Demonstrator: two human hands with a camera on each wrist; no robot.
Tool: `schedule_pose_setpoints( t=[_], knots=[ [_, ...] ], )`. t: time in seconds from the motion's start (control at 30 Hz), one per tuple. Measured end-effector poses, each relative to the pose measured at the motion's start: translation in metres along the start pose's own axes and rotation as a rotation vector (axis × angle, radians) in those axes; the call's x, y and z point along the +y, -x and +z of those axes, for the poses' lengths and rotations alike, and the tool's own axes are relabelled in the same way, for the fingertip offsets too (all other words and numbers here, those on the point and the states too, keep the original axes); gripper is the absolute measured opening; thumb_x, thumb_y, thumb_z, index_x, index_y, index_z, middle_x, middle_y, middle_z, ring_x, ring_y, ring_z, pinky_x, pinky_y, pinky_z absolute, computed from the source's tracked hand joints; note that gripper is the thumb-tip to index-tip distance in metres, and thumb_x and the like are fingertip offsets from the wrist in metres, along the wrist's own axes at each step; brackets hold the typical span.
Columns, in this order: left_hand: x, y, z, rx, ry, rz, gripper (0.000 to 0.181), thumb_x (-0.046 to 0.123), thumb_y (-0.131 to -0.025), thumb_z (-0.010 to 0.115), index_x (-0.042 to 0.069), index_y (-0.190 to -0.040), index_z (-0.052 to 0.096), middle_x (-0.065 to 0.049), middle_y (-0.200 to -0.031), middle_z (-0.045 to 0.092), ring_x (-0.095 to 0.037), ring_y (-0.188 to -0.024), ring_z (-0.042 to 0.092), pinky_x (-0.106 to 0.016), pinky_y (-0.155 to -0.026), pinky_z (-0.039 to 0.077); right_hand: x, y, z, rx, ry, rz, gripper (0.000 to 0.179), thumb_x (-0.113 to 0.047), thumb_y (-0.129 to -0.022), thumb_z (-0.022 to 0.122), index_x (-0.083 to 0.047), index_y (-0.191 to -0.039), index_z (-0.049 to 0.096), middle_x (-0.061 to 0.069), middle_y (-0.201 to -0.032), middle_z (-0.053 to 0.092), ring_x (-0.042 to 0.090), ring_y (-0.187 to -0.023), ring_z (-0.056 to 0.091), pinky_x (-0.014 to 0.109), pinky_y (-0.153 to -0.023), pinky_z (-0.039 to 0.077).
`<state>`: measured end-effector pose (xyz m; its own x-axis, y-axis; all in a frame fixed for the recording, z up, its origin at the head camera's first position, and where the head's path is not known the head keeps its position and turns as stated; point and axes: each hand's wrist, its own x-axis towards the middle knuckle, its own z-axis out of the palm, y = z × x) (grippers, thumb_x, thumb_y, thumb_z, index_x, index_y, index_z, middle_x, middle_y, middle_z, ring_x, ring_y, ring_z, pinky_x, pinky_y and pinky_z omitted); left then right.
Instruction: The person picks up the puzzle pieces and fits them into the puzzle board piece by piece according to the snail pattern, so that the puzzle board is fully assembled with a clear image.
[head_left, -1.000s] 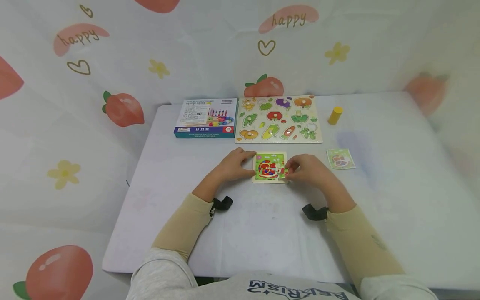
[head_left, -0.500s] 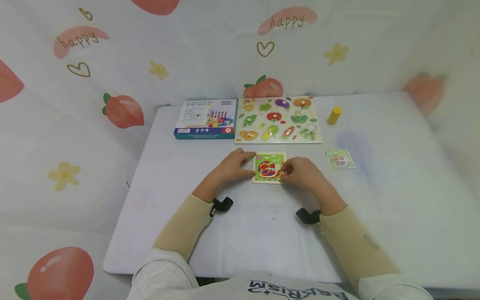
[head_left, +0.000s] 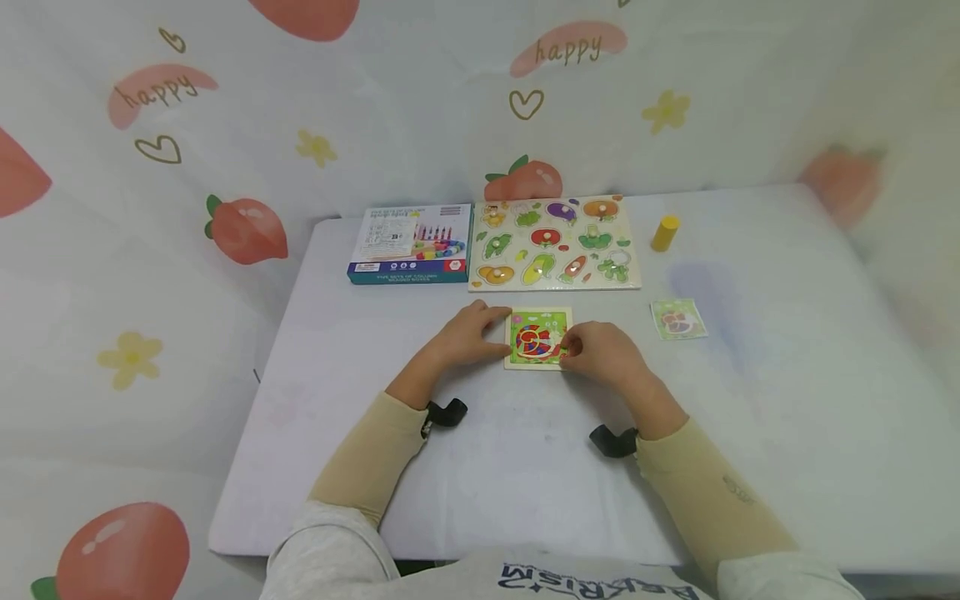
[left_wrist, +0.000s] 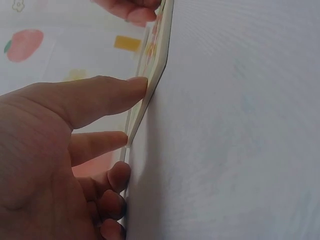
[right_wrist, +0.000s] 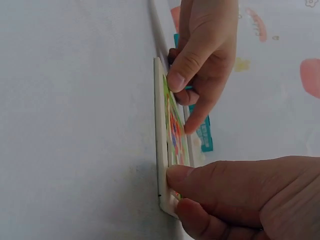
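A small square puzzle (head_left: 525, 367) with a pale wooden frame and a red and blue snail picture on green lies flat in the head view. My left hand (head_left: 467, 335) stands at its left side, thumb and forefinger extended against the frame. In the left wrist view the thumb (left_wrist: 132, 89) touches the frame's edge. At the lower right corner, my right hand (head_left: 606, 354) pinches a puzzle piece (right_wrist: 176, 194) between thumb and curled fingers, low over the picture. Those fingers hide most of the piece.
Behind the puzzle stand a boxed bead set (head_left: 408, 244) and a wooden vegetable peg board (head_left: 480, 285). Farther right are a yellow cylinder (head_left: 665, 233) and a small snail picture card (head_left: 678, 319). A printed cloth (head_left: 420, 108) hangs behind the white table.
My right hand has moved left with the puzzle piece, from the frame's right edge onto the picture's lower right corner. The left hand keeps its place at the frame.
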<state>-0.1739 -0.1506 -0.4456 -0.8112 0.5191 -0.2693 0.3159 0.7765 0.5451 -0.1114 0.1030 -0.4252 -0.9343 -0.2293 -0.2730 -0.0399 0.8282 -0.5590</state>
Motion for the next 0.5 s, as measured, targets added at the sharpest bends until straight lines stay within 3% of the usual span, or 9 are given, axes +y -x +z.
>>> schedule_pose_setpoints(
  t=[0.3, 0.5],
  knots=[
    [0.0006, -0.0006, 0.0001, -0.008, -0.011, -0.005, 0.074, 0.037, -0.090, 0.079, 0.017, -0.155, 0.048, -0.007, -0.107, 0.046, -0.021, -0.096, 0.044, -0.034, -0.077, 0.037, -0.0013, 0.0017, 0.0034, 0.017, 0.023, 0.015, 0.026, -0.016, -0.088, 0.080, -0.006, -0.111, 0.076, 0.005, -0.082, 0.059, 0.023, -0.078, 0.053, 0.035, -0.068, 0.041],
    [-0.0012, -0.0011, 0.0000, -0.005, -0.001, -0.004, 0.075, 0.038, -0.090, 0.079, 0.018, -0.155, 0.048, -0.007, -0.106, 0.047, -0.021, -0.096, 0.045, -0.034, -0.077, 0.038, -0.0019, -0.0003, 0.0027, -0.005, 0.115, -0.027, 0.037, -0.017, -0.089, 0.080, -0.011, -0.124, 0.075, 0.008, -0.093, 0.058, 0.023, -0.079, 0.053, 0.035, -0.066, 0.043]
  ],
)
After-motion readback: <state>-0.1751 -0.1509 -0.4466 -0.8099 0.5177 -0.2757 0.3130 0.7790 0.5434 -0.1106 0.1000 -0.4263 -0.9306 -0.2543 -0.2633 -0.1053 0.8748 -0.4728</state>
